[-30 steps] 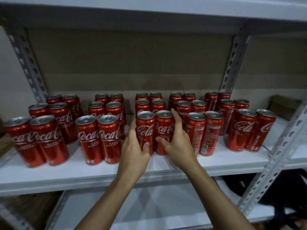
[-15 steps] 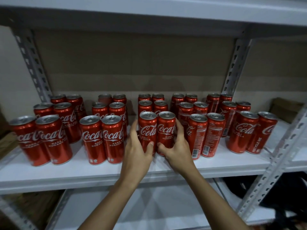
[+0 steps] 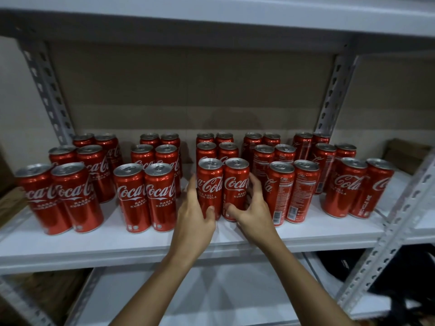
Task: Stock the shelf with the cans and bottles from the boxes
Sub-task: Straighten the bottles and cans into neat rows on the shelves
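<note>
The left hand (image 3: pixel 193 222) holds one can (image 3: pixel 209 187) and the right hand (image 3: pixel 254 212) holds the can beside it (image 3: pixel 236 187), near the shelf's (image 3: pixel 211 245) front edge, so a hard push could knock cans over.

Back cans (image 3: pixel 206 137): only tops and upper walls show behind the front rows.
Left hand (image 3: pixel 194 217): fingers hidden behind the can (image 3: pixel 209 184) it grips.
Dark bag (image 3: pixel 400 274) at 4 o'clock: blurred, cut by the edge.
Cardboard box (image 3: pixel 404 156) at 3 o'clock: partly hidden by the post.
</note>
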